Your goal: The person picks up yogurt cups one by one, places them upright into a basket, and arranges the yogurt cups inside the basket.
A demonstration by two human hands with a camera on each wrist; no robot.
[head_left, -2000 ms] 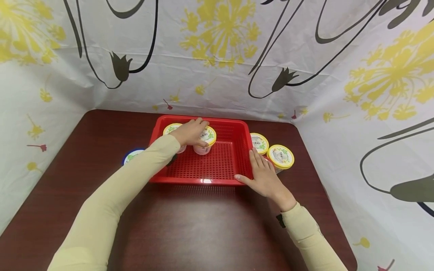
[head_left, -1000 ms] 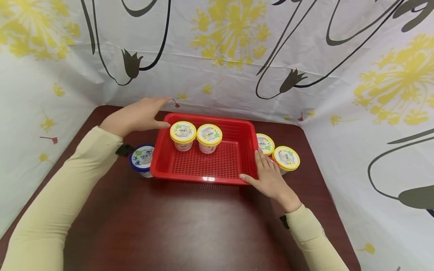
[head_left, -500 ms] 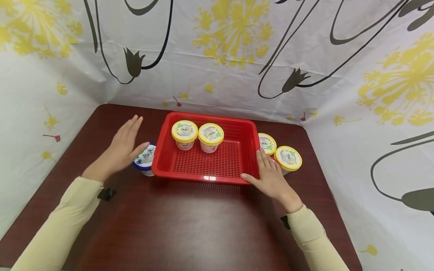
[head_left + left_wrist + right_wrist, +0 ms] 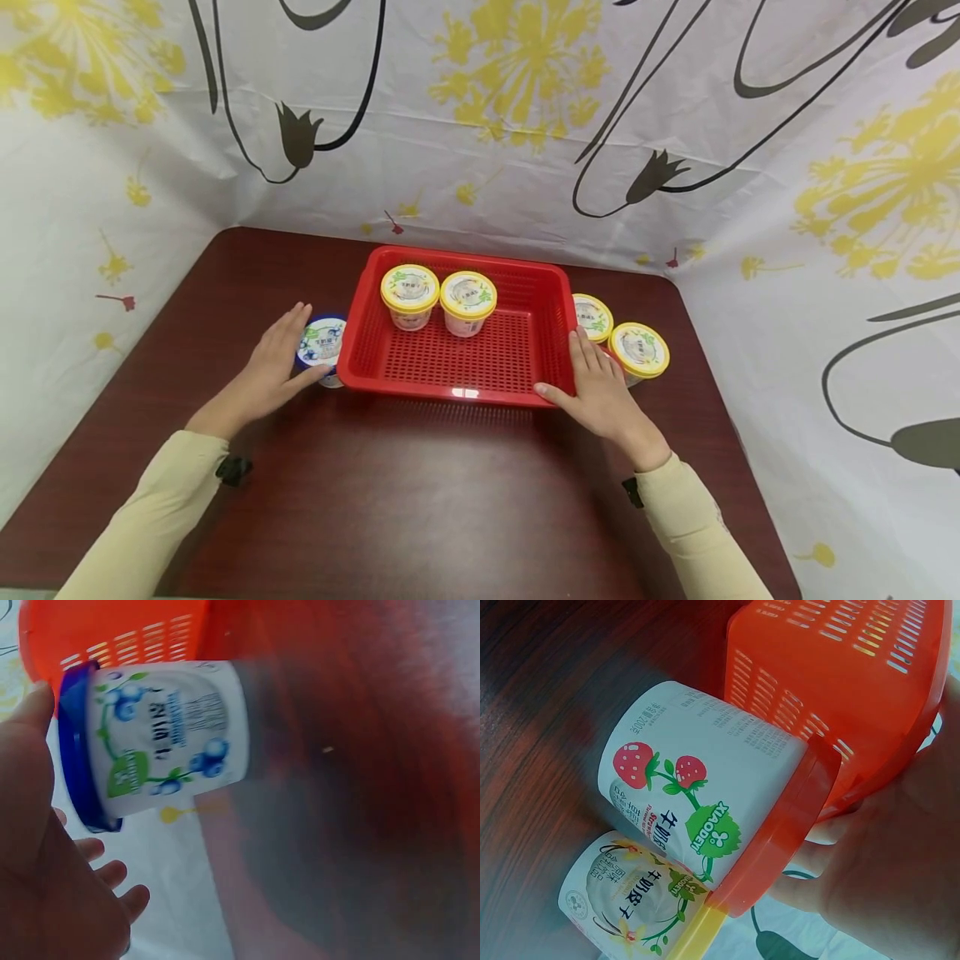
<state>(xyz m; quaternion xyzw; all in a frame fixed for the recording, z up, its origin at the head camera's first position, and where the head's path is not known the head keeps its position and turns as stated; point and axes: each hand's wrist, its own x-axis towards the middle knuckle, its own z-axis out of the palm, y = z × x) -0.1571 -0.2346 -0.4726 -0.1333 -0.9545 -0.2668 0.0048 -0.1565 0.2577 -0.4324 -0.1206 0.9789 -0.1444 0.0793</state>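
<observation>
My left hand (image 4: pixel 258 375) is at the left of the basket, thumb and straight fingers spread on either side of a blueberry tub (image 4: pixel 321 337) with a blue lid. In the left wrist view the tub's lid (image 4: pixel 82 746) lies close to the thumb; whether skin touches it I cannot tell. My right hand (image 4: pixel 603 396) rests on the right rim of the red plastic basket (image 4: pixel 457 367), fingers extended. Two yellow-lidded tubs (image 4: pixel 409 290) stand upright side by side in the basket's back left. Beneath the right hand is a strawberry tub (image 4: pixel 705 780) with a red lid, mostly hidden in the head view.
Right of the basket stand two more yellow-lidded tubs (image 4: pixel 639 350), one partly behind the rim. Everything is on a dark red-brown table (image 4: pixel 420 500). A white patterned cloth (image 4: pixel 465 183) hangs around its back and sides.
My left hand let go of a yellow-lidded tub inside the basket, rose out leftward, then came down beside the blueberry tub. The right hand has stayed on the rim.
</observation>
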